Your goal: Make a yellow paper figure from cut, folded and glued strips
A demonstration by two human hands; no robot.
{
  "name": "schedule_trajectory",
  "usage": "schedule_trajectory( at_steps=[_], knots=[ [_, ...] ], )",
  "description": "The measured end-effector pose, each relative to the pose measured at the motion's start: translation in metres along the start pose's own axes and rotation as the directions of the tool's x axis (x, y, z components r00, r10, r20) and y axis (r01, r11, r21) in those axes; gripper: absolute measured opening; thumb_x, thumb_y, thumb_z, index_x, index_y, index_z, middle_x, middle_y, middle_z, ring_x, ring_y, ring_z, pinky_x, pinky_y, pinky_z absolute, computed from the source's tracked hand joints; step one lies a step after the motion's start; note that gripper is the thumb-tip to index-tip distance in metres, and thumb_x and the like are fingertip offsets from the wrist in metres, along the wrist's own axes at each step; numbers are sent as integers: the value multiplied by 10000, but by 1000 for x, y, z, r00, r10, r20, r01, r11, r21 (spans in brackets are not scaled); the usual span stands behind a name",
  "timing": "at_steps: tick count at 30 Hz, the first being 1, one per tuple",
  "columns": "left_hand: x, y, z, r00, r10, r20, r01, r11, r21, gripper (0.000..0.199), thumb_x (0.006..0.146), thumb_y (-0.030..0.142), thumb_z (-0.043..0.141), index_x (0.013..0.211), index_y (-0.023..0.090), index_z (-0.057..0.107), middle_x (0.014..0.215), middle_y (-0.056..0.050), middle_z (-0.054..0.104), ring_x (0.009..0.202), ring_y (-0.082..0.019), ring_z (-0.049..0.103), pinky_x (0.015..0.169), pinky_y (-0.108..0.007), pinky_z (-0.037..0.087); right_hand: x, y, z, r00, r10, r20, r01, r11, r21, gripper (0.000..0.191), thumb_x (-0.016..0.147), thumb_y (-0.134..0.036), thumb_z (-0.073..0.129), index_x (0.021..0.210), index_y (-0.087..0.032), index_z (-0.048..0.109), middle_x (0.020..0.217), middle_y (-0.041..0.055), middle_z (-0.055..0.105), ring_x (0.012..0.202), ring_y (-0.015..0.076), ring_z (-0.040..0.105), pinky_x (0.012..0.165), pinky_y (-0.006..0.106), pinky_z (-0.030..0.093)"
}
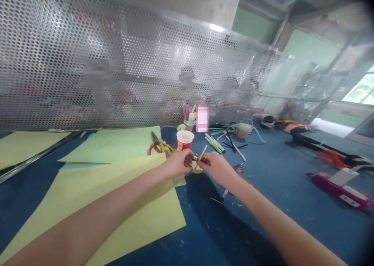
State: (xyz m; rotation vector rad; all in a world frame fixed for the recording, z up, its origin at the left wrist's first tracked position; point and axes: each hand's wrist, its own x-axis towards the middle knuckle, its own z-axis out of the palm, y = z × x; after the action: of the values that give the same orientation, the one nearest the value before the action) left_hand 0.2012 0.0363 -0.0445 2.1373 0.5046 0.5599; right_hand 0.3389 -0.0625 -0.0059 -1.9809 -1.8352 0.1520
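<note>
My left hand (pixel 181 161) and my right hand (pixel 214 165) meet at the middle of the blue table, fingertips nearly touching. The right fingers pinch a thin light-green strip (pixel 203 152) that sticks up at a slant. My left fingers are closed by a small whitish piece, too small to name. Just under the fingertips is a pale yellow-green round piece (pixel 198 169); I cannot tell whether a hand grips it. Right behind the left hand stands a red and white paper cup (pixel 185 137).
Yellow paper sheets (pixel 146 203) and a green sheet (pixel 117 141) lie left. Red-handled pliers (pixel 156 141) rest by the cup. Behind are a pen cup (pixel 189 124), a phone-like pink screen (pixel 202 118), and a small bucket (pixel 244 130). A purple glue gun (pixel 339 188) lies right. Perforated metal (pixel 146 63) rises behind.
</note>
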Motion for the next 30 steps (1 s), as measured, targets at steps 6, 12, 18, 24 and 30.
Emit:
schedule_trajectory(
  at_steps=[6, 12, 18, 24, 30],
  knots=[
    [-1, -1, 2, 1000, -25, 0, 25, 998, -50, 334, 576, 62, 597, 879, 164, 498, 716, -1, 608, 664, -157, 626, 618, -269, 509, -2, -1, 4, 1000, -13, -18, 13, 1000, -20, 154, 801, -172, 516, 706, -147, 635, 701, 67, 679, 631, 156, 581, 556, 226, 341],
    [-3, -1, 4, 1000, -25, -17, 24, 996, -83, 312, 583, 52, 588, 864, 161, 511, 731, 5, 586, 669, -143, 620, 646, -274, 512, -2, 3, 5, 1000, 6, -23, -6, 1000, 6, 170, 791, -220, 515, 696, -164, 644, 656, 39, 674, 594, 148, 582, 550, 222, 360],
    [-5, 1, 2, 999, -33, -23, 31, 996, -83, 300, 574, 41, 593, 840, 156, 514, 705, 12, 568, 655, -141, 611, 638, -273, 513, 0, 8, 6, 1000, 0, -29, 1, 998, 56, 147, 755, -268, 557, 701, -171, 653, 659, 26, 676, 603, 151, 590, 558, 222, 378],
    [-4, 0, 3, 1000, -27, -13, 26, 996, -86, 313, 574, 43, 588, 854, 161, 516, 716, 17, 572, 645, -131, 608, 622, -253, 505, 2, 8, 4, 997, -4, -71, 9, 997, 77, 260, 786, -345, 520, 606, -176, 602, 572, 9, 633, 542, 137, 552, 511, 218, 351],
    [-5, -1, 4, 999, -19, -27, 17, 997, -70, 310, 569, 35, 570, 847, 163, 520, 725, 15, 563, 642, -125, 595, 619, -243, 502, 3, 7, 12, 996, 8, -87, 0, 996, 92, 258, 805, -308, 488, 596, -180, 569, 578, 8, 654, 536, 127, 576, 519, 205, 372]
  ],
)
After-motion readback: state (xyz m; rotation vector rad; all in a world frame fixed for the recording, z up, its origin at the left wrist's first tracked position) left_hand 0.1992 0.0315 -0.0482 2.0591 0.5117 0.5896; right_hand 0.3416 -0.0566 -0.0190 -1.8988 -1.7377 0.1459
